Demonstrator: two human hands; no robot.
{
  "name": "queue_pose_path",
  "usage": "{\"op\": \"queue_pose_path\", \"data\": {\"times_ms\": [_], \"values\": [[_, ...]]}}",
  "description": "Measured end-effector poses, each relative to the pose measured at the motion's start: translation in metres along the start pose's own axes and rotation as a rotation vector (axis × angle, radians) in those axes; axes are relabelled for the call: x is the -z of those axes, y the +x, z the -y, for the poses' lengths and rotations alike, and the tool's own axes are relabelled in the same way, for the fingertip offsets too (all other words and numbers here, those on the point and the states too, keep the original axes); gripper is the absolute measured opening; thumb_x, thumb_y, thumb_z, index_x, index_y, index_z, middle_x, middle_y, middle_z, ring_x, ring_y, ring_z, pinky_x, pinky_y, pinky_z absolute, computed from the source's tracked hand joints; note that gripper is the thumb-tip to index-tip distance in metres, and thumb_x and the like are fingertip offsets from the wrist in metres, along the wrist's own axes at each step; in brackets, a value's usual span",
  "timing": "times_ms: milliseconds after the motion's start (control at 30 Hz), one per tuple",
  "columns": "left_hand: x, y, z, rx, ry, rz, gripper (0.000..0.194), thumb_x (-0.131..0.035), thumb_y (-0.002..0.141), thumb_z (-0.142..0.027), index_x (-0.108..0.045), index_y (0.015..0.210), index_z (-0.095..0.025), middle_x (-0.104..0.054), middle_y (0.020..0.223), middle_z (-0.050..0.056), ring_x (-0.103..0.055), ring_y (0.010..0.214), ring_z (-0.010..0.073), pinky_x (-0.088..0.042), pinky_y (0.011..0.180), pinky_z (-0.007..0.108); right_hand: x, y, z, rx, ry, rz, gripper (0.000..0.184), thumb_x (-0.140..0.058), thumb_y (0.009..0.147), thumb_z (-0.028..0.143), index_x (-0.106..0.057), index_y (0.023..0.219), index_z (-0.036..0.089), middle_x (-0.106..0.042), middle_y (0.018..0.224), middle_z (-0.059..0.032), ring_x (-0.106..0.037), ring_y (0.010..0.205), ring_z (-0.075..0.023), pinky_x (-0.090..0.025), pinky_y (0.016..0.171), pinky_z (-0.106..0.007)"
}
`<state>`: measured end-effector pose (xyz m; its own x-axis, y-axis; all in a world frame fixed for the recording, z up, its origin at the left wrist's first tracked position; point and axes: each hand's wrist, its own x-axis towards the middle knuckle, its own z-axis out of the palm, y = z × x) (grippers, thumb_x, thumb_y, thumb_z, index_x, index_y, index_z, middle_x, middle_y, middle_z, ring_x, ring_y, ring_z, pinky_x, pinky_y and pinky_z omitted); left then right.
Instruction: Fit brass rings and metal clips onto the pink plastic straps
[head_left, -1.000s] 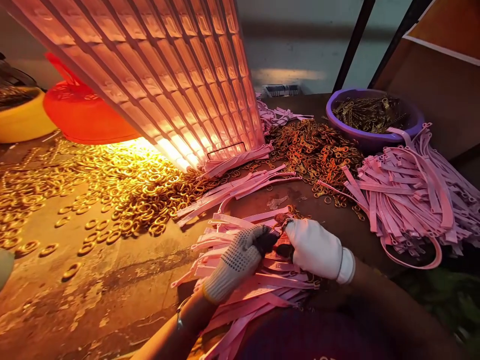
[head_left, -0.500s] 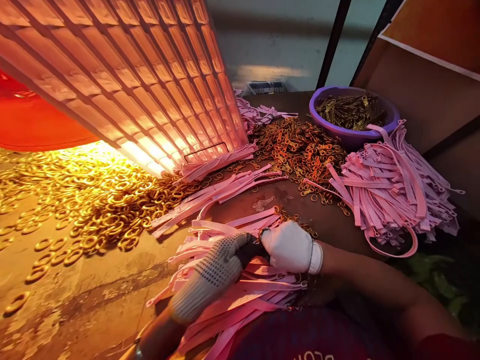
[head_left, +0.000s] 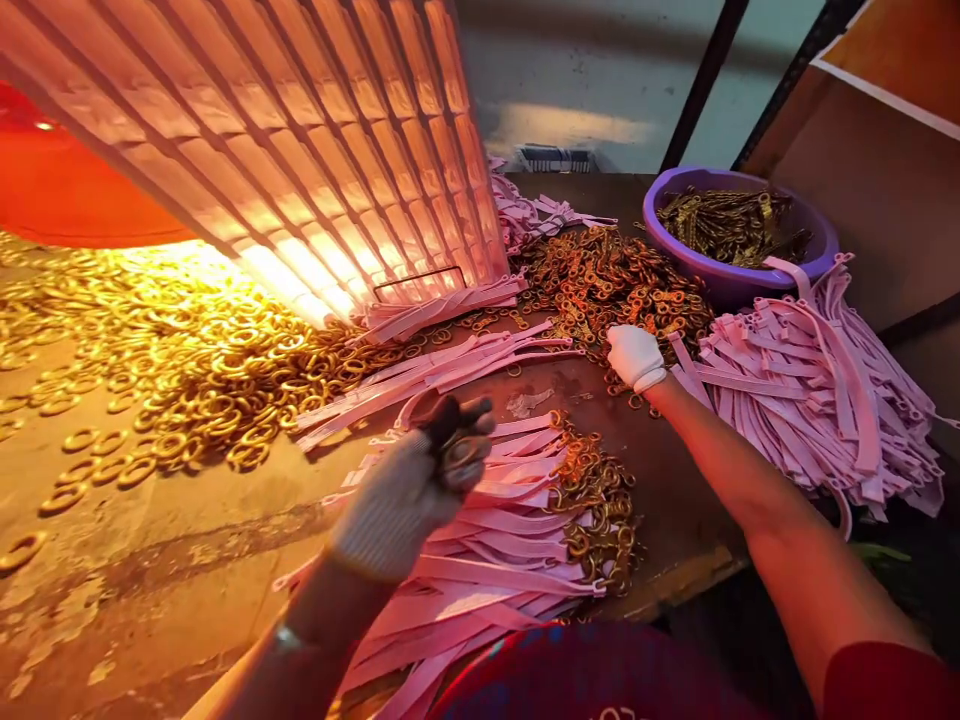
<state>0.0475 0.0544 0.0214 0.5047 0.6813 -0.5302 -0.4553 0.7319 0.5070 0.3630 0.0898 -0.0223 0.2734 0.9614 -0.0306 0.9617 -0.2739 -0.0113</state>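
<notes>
My left hand (head_left: pixel 409 490), in a knit glove with dark fingertips, is turned palm up with its fingers curled around a metal ring (head_left: pixel 459 455). It hovers over a row of pink straps (head_left: pixel 517 525) with brass-coloured rings and links (head_left: pixel 600 510) at their right ends. My right hand (head_left: pixel 636 357), in a white glove, reaches to the near edge of a heap of small brass-coloured metal links (head_left: pixel 615 285). Its fingers look closed, and whatever they pinch is hidden.
Loose gold rings (head_left: pixel 225 370) spread across the left of the table (head_left: pixel 187 570). A ribbed translucent panel (head_left: pixel 337 160) leans behind them, glowing. At the back right stands a purple basin (head_left: pixel 750 275) of metal pieces, beside a big pile of pink straps (head_left: pixel 795 380).
My hands were together over the straps and have parted. The right went forward and right to the link heap; the left turned palm up, showing a ring. The view shifted slightly.
</notes>
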Motion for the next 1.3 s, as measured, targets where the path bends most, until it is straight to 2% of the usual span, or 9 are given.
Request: {"op": "queue_pose_path", "data": {"times_ms": [167,400,600,733,833,900,1000,1200,1300], "values": [[-0.022,0.021,0.014,0.129,-0.163,-0.104,0.039,-0.035,0.107,-0.030,-0.065,0.100,-0.005,-0.065,0.071,0.014,-0.058,0.051,0.0120,-0.039,0.034,0.012,-0.031,0.030,0.020,-0.135,-0.054,-0.078,0.043,-0.026,0.100,0.003,-0.067,0.111,-0.006,-0.065,0.106,-0.0346,-0.067,0.099,-0.0308,-0.045,0.076,-0.035],[-0.004,0.015,0.027,0.063,-0.064,-0.075,0.027,-0.055,0.081,0.002,-0.070,0.103,-0.004,-0.072,0.080,0.014,-0.046,0.042,0.0033,-0.036,0.037,0.011,-0.041,0.027,0.001,-0.159,-0.002,-0.065,0.026,-0.051,0.086,0.001,-0.070,0.103,0.006,-0.070,0.103,-0.0221,-0.066,0.096,-0.0265,-0.044,0.080,-0.030],[-0.006,0.006,0.030,-0.091,-0.009,-0.047,0.028,-0.074,0.067,0.000,-0.073,0.093,-0.008,-0.068,0.074,0.006,-0.051,0.047,0.0047,-0.037,0.039,0.012,-0.024,0.000,0.007,-0.064,0.172,-0.107,0.020,-0.054,0.082,0.008,-0.069,0.097,0.008,-0.070,0.102,-0.0215,-0.064,0.097,-0.0297,-0.047,0.084,-0.035],[-0.004,0.003,0.030,-0.117,-0.002,-0.060,0.028,-0.078,0.064,-0.004,-0.073,0.092,-0.009,-0.069,0.071,0.006,-0.047,0.045,0.0040,-0.035,0.039,0.013,0.001,-0.069,0.039,0.192,0.396,-0.161,0.032,-0.045,0.094,0.013,-0.062,0.121,0.020,-0.073,0.107,-0.0069,-0.068,0.093,-0.0188,-0.053,0.086,-0.029],[-0.004,0.003,0.033,-0.108,-0.007,-0.028,0.032,-0.079,0.062,-0.004,-0.074,0.092,-0.010,-0.068,0.071,0.004,-0.043,0.044,0.0019,-0.033,0.040,0.012,0.018,-0.121,0.066,0.684,0.739,-0.333,0.044,-0.058,0.095,0.019,-0.053,0.138,0.024,-0.071,0.120,-0.0085,-0.069,0.103,-0.0206,-0.056,0.092,-0.034],[-0.005,0.002,0.036,-0.134,0.013,0.035,0.033,-0.080,0.059,-0.005,-0.076,0.092,-0.011,-0.069,0.073,0.002,-0.042,0.044,0.0005,-0.032,0.040,0.011,0.024,-0.141,0.079,0.827,0.759,-0.368,0.053,-0.059,0.093,0.015,-0.051,0.144,0.025,-0.070,0.123,-0.0093,-0.068,0.108,-0.0223,-0.057,0.096,-0.037],[-0.007,-0.004,0.041,-0.180,0.100,0.113,0.034,-0.083,0.061,-0.011,-0.077,0.095,-0.011,-0.070,0.080,0.003,-0.041,0.045,-0.0005,-0.030,0.040,0.012,0.022,-0.154,0.090,0.716,0.826,-0.345,0.052,-0.057,0.091,0.011,-0.056,0.140,0.025,-0.070,0.127,-0.0102,-0.067,0.115,-0.0242,-0.055,0.103,-0.041],[-0.011,-0.026,0.052,-0.274,0.297,0.057,0.027,-0.080,0.073,-0.025,-0.071,0.096,-0.013,-0.065,0.064,0.002,-0.046,0.047,0.0063,-0.034,0.043,0.017,0.015,-0.170,0.104,0.201,1.510,-0.100,0.037,-0.072,0.091,0.034,-0.064,0.126,0.027,-0.074,0.117,-0.0042,-0.071,0.101,-0.0188,-0.060,0.093,-0.034],[-0.012,-0.032,0.054,-0.307,0.283,0.030,0.026,-0.077,0.075,-0.026,-0.066,0.095,-0.016,-0.064,0.064,0.001,-0.050,0.051,0.0091,-0.036,0.045,0.018,0.015,-0.177,0.102,0.147,1.555,-0.036,0.036,-0.072,0.092,0.040,-0.065,0.124,0.027,-0.073,0.120,-0.0044,-0.069,0.105,-0.0193,-0.058,0.097,-0.035]]}}
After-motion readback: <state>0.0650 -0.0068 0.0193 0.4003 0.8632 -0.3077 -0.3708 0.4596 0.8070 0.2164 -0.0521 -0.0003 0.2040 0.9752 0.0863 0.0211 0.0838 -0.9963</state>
